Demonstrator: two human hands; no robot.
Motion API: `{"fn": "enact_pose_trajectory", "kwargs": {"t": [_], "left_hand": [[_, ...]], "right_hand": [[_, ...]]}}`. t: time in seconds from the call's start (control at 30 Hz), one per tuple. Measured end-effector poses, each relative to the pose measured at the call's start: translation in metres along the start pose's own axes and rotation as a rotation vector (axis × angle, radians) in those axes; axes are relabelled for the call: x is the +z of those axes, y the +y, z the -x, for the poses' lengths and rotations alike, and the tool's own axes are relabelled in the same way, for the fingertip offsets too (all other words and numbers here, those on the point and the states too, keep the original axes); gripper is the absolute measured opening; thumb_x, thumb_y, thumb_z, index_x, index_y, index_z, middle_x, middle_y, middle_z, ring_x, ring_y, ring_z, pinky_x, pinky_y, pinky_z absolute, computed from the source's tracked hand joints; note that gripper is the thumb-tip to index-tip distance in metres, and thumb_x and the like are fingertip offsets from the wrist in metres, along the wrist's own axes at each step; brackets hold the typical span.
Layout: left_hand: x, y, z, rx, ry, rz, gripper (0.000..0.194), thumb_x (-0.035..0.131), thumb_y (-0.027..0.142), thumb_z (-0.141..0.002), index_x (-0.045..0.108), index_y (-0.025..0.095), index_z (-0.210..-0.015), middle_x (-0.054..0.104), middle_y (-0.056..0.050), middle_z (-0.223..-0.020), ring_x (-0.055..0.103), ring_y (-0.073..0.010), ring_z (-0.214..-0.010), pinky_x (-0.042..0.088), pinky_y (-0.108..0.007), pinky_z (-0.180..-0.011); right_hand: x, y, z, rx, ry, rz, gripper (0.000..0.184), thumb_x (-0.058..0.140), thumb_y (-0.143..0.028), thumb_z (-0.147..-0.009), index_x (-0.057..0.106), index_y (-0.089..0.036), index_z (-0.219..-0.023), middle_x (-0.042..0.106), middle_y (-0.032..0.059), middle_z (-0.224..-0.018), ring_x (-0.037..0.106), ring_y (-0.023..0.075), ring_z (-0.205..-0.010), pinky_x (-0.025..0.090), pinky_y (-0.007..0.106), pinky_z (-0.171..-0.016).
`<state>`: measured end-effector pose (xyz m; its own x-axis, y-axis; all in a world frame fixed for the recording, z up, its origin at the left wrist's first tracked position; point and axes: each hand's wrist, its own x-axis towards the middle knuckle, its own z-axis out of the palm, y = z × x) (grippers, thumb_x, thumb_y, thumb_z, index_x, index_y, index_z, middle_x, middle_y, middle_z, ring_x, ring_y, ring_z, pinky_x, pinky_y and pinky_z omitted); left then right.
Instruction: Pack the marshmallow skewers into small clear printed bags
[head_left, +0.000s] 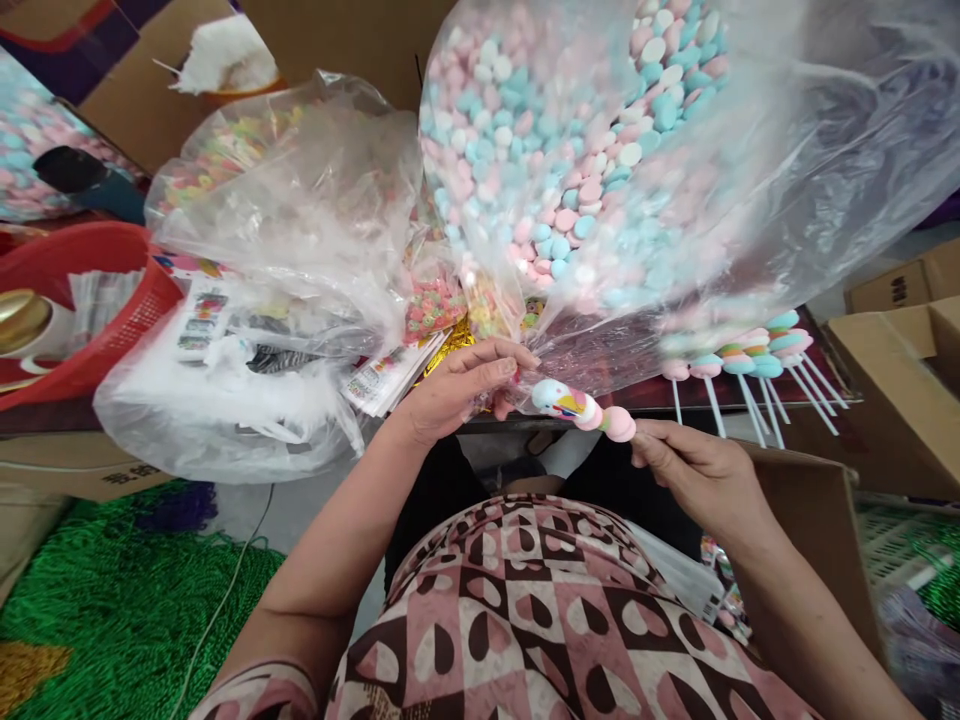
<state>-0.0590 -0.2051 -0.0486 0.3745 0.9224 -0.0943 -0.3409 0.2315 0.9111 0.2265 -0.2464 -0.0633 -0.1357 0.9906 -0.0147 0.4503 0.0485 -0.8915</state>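
A marshmallow skewer (592, 412) lies nearly level in front of my body, with a printed white bird-face piece, a bit of green and pink marshmallows. My right hand (694, 465) is closed round its pink end, where the stick is hidden by the fingers. At the other end, my left hand (476, 385) pinches close to the bird-face piece. Something glossy and clear, with a spot of red, shows at those fingertips, but I cannot make out what it is. Beyond both hands stands a big clear bag of pink, blue and white marshmallows (562, 220).
Finished-looking marshmallow sticks (750, 365) lie at the table's right edge. Left are a bag of colourful candy rings (232, 150), a white plastic bag (240, 400), printed cards (394, 375) and a red basket (142, 300). Cardboard boxes (900, 380) stand right; green strands (135, 590) cover the floor.
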Motion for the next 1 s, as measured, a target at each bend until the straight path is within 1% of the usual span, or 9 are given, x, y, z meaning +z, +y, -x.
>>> {"fn": "enact_pose_trajectory", "kwargs": {"t": [0.07, 0.13, 0.27, 0.37, 0.5, 0.6, 0.7, 0.8, 1.0], "left_hand": [[0.005, 0.003, -0.001, 0.039, -0.023, 0.108, 0.046, 0.074, 0.055, -0.076, 0.075, 0.019, -0.104, 0.069, -0.011, -0.118, 0.070, -0.0234, -0.095, 0.055, -0.030, -0.073], [0.012, 0.004, -0.004, 0.090, -0.035, 0.244, 0.065, 0.070, 0.071, -0.070, 0.072, 0.021, -0.112, 0.063, -0.012, -0.135, 0.059, -0.0352, -0.125, 0.054, -0.041, -0.091], [0.032, 0.004, -0.011, 0.134, 0.014, 0.433, 0.079, 0.057, 0.087, -0.065, 0.068, 0.028, -0.115, 0.063, -0.008, -0.136, 0.044, -0.0388, -0.141, 0.047, -0.051, -0.102], [0.045, 0.005, -0.017, 0.181, 0.082, 0.487, 0.075, 0.064, 0.083, -0.064, 0.066, 0.029, -0.116, 0.064, -0.007, -0.135, 0.047, -0.0368, -0.139, 0.048, -0.050, -0.102], [0.052, 0.003, -0.025, 0.223, 0.133, 0.454, 0.050, 0.083, 0.054, -0.067, 0.069, 0.024, -0.104, 0.071, -0.008, -0.119, 0.061, -0.0309, -0.124, 0.050, -0.042, -0.100], [0.054, -0.002, -0.030, 0.230, 0.201, 0.465, 0.028, 0.078, 0.042, -0.077, 0.068, 0.020, -0.091, 0.074, -0.004, -0.094, 0.070, -0.0255, -0.107, 0.052, -0.039, -0.097], [0.056, -0.010, -0.032, 0.203, 0.280, 0.552, 0.020, 0.071, 0.039, -0.084, 0.066, 0.019, -0.087, 0.071, -0.001, -0.081, 0.072, -0.0226, -0.097, 0.053, -0.039, -0.096], [0.057, -0.017, -0.031, 0.197, 0.301, 0.586, 0.018, 0.068, 0.036, -0.085, 0.065, 0.019, -0.085, 0.070, 0.001, -0.079, 0.073, -0.0203, -0.088, 0.054, -0.037, -0.091], [0.054, -0.024, -0.031, 0.183, 0.216, 0.572, 0.024, 0.068, 0.041, -0.082, 0.062, 0.018, -0.080, 0.065, 0.001, -0.075, 0.071, -0.0193, -0.078, 0.055, -0.035, -0.082]], "right_hand": [[0.003, 0.001, -0.001, 0.059, -0.011, -0.071, 0.024, 0.069, -0.046, -0.084, 0.074, -0.022, -0.084, 0.061, -0.0014, -0.060, 0.045, 0.0087, -0.045, 0.035, 0.023, -0.042], [0.008, 0.002, -0.001, 0.114, -0.002, -0.157, 0.026, 0.069, -0.048, -0.084, 0.073, -0.022, -0.081, 0.060, -0.0017, -0.060, 0.043, 0.0077, -0.045, 0.033, 0.022, -0.042], [0.023, 0.003, -0.004, 0.159, -0.015, -0.320, 0.030, 0.069, -0.048, -0.085, 0.069, -0.021, -0.075, 0.057, -0.0020, -0.060, 0.041, 0.0063, -0.044, 0.028, 0.021, -0.041], [0.032, -0.001, -0.006, 0.165, -0.042, -0.398, 0.029, 0.068, -0.048, -0.087, 0.068, -0.020, -0.077, 0.057, -0.0026, -0.060, 0.039, 0.0055, -0.043, 0.026, 0.021, -0.040], [0.039, -0.005, -0.005, 0.136, -0.071, -0.364, 0.025, 0.065, -0.046, -0.088, 0.070, -0.021, -0.084, 0.058, -0.0026, -0.062, 0.041, 0.0063, -0.043, 0.030, 0.021, -0.040], [0.045, -0.004, -0.002, 0.043, 0.000, -0.240, 0.024, 0.065, -0.043, -0.088, 0.074, -0.022, -0.096, 0.061, -0.0011, -0.065, 0.045, 0.0085, -0.046, 0.036, 0.023, -0.043], [0.051, -0.002, 0.001, -0.008, 0.097, -0.142, 0.025, 0.064, -0.041, -0.088, 0.075, -0.021, -0.098, 0.061, -0.0003, -0.065, 0.046, 0.0097, -0.048, 0.038, 0.024, -0.046], [0.054, -0.003, 0.002, 0.131, 0.016, -0.251, 0.030, 0.063, -0.046, -0.088, 0.074, -0.020, -0.096, 0.051, -0.0035, -0.053, 0.041, 0.0096, -0.045, 0.031, 0.023, -0.043], [0.053, -0.011, -0.002, 0.424, -0.284, -0.755, 0.032, 0.070, -0.049, -0.082, 0.067, -0.017, -0.080, 0.032, -0.0101, -0.040, 0.020, 0.0049, -0.038, 0.012, 0.023, -0.042]]}}
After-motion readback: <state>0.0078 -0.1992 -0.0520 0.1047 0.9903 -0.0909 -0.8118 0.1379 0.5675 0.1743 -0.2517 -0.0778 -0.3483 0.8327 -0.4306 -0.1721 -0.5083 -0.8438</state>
